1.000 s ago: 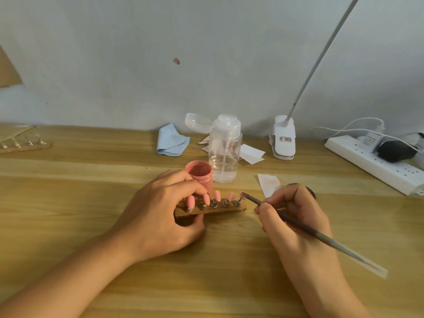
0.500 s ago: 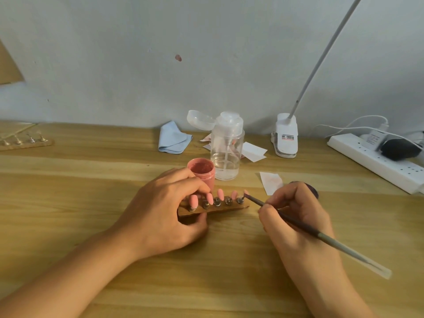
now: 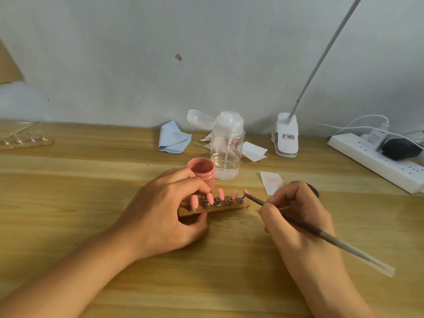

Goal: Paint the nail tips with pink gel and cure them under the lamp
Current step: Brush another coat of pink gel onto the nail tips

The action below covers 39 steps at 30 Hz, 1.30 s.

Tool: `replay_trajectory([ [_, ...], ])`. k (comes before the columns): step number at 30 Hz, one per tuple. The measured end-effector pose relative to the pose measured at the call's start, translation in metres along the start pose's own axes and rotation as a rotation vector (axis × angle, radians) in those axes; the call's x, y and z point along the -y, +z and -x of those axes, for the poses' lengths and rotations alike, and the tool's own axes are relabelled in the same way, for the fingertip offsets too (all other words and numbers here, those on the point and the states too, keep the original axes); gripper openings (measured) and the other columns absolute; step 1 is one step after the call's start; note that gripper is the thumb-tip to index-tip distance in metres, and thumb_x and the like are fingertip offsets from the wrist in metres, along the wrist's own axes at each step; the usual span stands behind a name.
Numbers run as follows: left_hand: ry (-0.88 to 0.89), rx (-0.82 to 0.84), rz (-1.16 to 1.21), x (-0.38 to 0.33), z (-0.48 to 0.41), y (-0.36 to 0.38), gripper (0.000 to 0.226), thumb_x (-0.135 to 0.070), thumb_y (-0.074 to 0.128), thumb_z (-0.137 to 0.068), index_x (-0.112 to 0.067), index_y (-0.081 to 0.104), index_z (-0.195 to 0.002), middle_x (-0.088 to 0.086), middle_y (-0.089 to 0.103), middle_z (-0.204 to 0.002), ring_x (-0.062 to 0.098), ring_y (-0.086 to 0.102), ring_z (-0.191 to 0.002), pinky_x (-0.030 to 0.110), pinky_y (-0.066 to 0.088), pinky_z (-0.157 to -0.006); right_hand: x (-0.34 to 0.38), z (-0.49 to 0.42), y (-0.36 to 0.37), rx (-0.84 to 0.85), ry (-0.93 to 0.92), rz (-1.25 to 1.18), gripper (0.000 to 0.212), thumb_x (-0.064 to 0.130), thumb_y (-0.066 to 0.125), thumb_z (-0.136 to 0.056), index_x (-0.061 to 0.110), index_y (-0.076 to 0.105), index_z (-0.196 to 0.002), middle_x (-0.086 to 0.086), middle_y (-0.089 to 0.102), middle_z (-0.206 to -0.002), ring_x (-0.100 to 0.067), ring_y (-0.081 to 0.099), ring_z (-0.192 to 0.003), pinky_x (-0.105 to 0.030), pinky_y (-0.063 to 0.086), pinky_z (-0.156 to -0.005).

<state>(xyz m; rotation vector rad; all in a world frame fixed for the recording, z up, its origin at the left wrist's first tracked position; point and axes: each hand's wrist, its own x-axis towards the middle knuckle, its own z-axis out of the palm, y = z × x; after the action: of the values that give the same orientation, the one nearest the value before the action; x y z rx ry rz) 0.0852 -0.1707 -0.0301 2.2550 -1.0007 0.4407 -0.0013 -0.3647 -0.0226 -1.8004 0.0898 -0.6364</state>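
Note:
A small wooden holder lies in the middle of the desk with several pink nail tips standing on metal pegs. My left hand grips its left end, thumb in front and fingers over the top. My right hand pinches a thin brush like a pen; the brush tip touches the rightmost nail tip. An open jar of pink gel stands just behind my left hand.
A clear pump bottle stands behind the jar, with a blue cloth and paper wipes nearby. A white clip lamp sits at the wall, a power strip to the right. Another holder lies far left.
The brush tip has shifted slightly along the rightmost nail tip. Both hands stay where they were on the holder and the brush.

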Motion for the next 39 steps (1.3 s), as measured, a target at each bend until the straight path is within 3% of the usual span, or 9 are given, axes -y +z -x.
replay_trajectory([
  [13, -0.015, 0.007, 0.003, -0.0003, 0.0005, 0.0001, 0.017, -0.037, 0.063, -0.069, -0.036, 0.065, -0.086, -0.013, 0.058, -0.084, 0.007, 0.054, -0.075, 0.029, 0.050, -0.066, 0.0001, -0.0004, -0.0007, -0.015, 0.037, -0.037, 0.008, 0.020, 0.057, -0.064, 0.014, 0.053, -0.069, -0.011, 0.056, -0.060, -0.013, 0.048, -0.052, -0.018, 0.035, -0.046],
  [17, -0.014, 0.007, 0.005, 0.0000, 0.0007, 0.0002, 0.016, -0.036, 0.064, -0.070, -0.035, 0.064, -0.086, -0.012, 0.059, -0.085, 0.007, 0.054, -0.074, 0.032, 0.051, -0.066, 0.0000, 0.0001, -0.0008, 0.011, 0.040, -0.029, 0.007, 0.021, 0.058, -0.065, 0.017, 0.053, -0.070, -0.010, 0.057, -0.061, -0.019, 0.048, -0.052, -0.019, 0.036, -0.046],
  [24, -0.019, 0.009, 0.002, -0.0002, 0.0005, 0.0009, 0.017, -0.036, 0.064, -0.069, -0.035, 0.065, -0.086, -0.012, 0.059, -0.086, 0.006, 0.054, -0.074, 0.032, 0.052, -0.067, -0.0018, -0.0024, -0.0012, -0.064, 0.050, -0.126, 0.013, 0.016, 0.056, -0.067, 0.005, 0.051, -0.071, -0.018, 0.053, -0.059, -0.016, 0.046, -0.053, -0.020, 0.036, -0.048],
  [29, -0.020, 0.006, -0.004, -0.0009, 0.0002, 0.0002, 0.017, -0.034, 0.065, -0.069, -0.034, 0.066, -0.086, -0.012, 0.059, -0.085, 0.007, 0.054, -0.074, 0.032, 0.051, -0.066, -0.0037, -0.0025, -0.0015, -0.033, 0.056, -0.139, 0.013, 0.010, 0.064, -0.076, 0.007, 0.052, -0.072, -0.007, 0.053, -0.054, -0.013, 0.045, -0.051, -0.018, 0.034, -0.046],
  [31, -0.020, 0.006, -0.004, -0.0014, 0.0001, 0.0000, 0.017, -0.034, 0.065, -0.069, -0.034, 0.066, -0.086, -0.012, 0.059, -0.084, 0.007, 0.055, -0.073, 0.032, 0.051, -0.066, -0.0044, -0.0025, -0.0017, -0.037, 0.058, -0.156, 0.015, -0.002, 0.062, -0.081, 0.005, 0.051, -0.073, -0.011, 0.054, -0.055, -0.013, 0.044, -0.049, -0.018, 0.034, -0.044],
  [35, -0.026, 0.012, -0.002, -0.0020, 0.0001, -0.0002, 0.018, -0.034, 0.065, -0.069, -0.033, 0.067, -0.086, -0.011, 0.060, -0.085, 0.008, 0.055, -0.073, 0.034, 0.051, -0.066, -0.0035, -0.0033, -0.0010, -0.039, 0.073, -0.191, 0.011, -0.006, 0.055, -0.080, 0.002, 0.049, -0.075, -0.022, 0.054, -0.061, -0.014, 0.044, -0.047, -0.017, 0.036, -0.043],
  [39, -0.035, 0.024, 0.006, -0.0025, 0.0002, -0.0004, 0.018, -0.032, 0.067, -0.069, -0.032, 0.067, -0.087, -0.011, 0.061, -0.086, 0.009, 0.055, -0.072, 0.034, 0.052, -0.066, -0.0055, -0.0035, -0.0018, -0.061, 0.089, -0.212, 0.009, -0.003, 0.054, -0.081, 0.002, 0.048, -0.076, -0.012, 0.059, -0.056, -0.011, 0.047, -0.046, -0.015, 0.040, -0.045],
])
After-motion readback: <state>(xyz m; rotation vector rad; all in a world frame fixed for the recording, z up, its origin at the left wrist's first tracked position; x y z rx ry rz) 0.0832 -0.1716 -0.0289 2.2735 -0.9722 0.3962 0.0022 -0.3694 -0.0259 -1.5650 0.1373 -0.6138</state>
